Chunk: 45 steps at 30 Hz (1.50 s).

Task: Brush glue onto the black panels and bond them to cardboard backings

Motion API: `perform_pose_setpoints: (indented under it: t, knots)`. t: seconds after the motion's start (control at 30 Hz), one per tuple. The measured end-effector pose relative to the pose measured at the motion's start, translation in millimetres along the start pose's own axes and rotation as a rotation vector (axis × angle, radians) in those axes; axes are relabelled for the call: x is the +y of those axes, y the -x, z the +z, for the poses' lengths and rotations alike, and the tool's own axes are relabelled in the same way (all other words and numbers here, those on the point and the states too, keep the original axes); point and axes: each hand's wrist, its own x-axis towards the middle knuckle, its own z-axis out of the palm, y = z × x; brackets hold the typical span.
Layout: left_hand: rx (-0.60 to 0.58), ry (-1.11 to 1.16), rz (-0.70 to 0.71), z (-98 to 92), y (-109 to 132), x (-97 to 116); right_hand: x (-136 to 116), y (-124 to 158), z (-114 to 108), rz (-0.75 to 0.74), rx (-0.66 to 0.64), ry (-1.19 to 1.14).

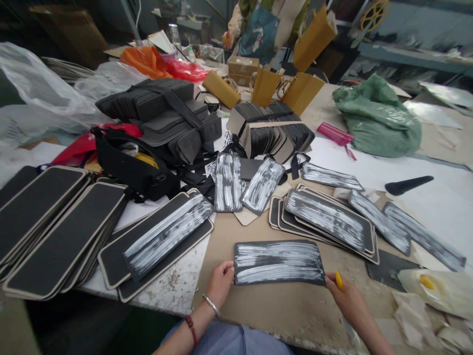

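Observation:
A dark rectangular panel [279, 261] streaked with white paste, probably glue, lies in front of me. My left hand [222, 282] pinches its left edge. At the panel's lower right corner, my right hand [342, 291] grips the edge, and a yellow handle [339, 281] sticks up between its fingers; the rest of that tool is hidden. Just beyond, another streaked panel [325, 217] rests on a stack of black boards with beige borders. To the left, a streaked panel [166, 236] lies across similar boards. Two more streaked panels [228, 182] [263, 186] lie farther back.
Stacks of bordered boards [66, 241] fill the left side. Bundled black pieces [269, 130] and a black bag [133, 158] stand behind. More streaked panels, a plastic bag with a yellow object [439, 291] and a green sack [380, 118] sit rightward. Across the table is another person [258, 29].

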Motion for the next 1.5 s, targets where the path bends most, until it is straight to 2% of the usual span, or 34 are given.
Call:
perform_pose_setpoints:
  t: [0.1,0.33,0.47,0.53,0.63,0.7,0.77,0.83,0.93,1.03,1.13,1.23,1.33,1.43,1.5]
  knots:
    - [-0.018,-0.012,0.01,-0.1,1,0,-3,5,-8,0.025,-0.116,-0.095]
    - [-0.061,-0.059,0.044,-1.0,7,0,-1,13,-18,0.064,-0.119,-0.028]
    - [-0.072,-0.081,0.059,-3.3,12,-3,-6,29,-49,0.221,-0.076,0.069]
    - [-0.084,-0.086,0.046,-3.2,12,-6,-16,39,-68,0.25,-0.028,0.084]
    - [-0.102,-0.08,0.021,-2.0,10,-10,-39,50,-87,0.107,0.106,0.077]
    - [-0.121,-0.073,0.014,-1.5,9,-11,-55,54,-89,-0.009,0.145,0.062]
    - [-0.141,-0.068,0.016,-1.6,8,-10,-68,55,-84,-0.042,0.156,0.069]
    - [-0.156,-0.064,0.023,-1.9,7,-10,-78,56,-74,-0.004,0.173,0.07]
    - [-0.16,-0.06,0.033,-1.9,7,-10,-92,56,-54,0.042,0.18,-0.055]
    - [-0.148,-0.071,0.037,-1.1,7,-12,-112,53,-22,0.011,0.129,-0.35]
    - [-0.136,-0.091,0.05,-0.2,8,-13,-133,42,18,-0.003,0.114,-0.653]
    - [-0.124,-0.116,0.064,0.2,9,-11,-141,30,49,0.01,0.105,-0.777]
    - [-0.114,-0.132,0.071,-0.2,11,-8,-133,27,54,0.052,0.143,-0.68]
    - [-0.111,-0.137,0.071,-1.3,12,-6,-120,39,41,0.086,0.238,-0.544]
    - [-0.111,-0.137,0.061,-1.8,12,-5,-117,50,36,0.083,0.246,-0.523]
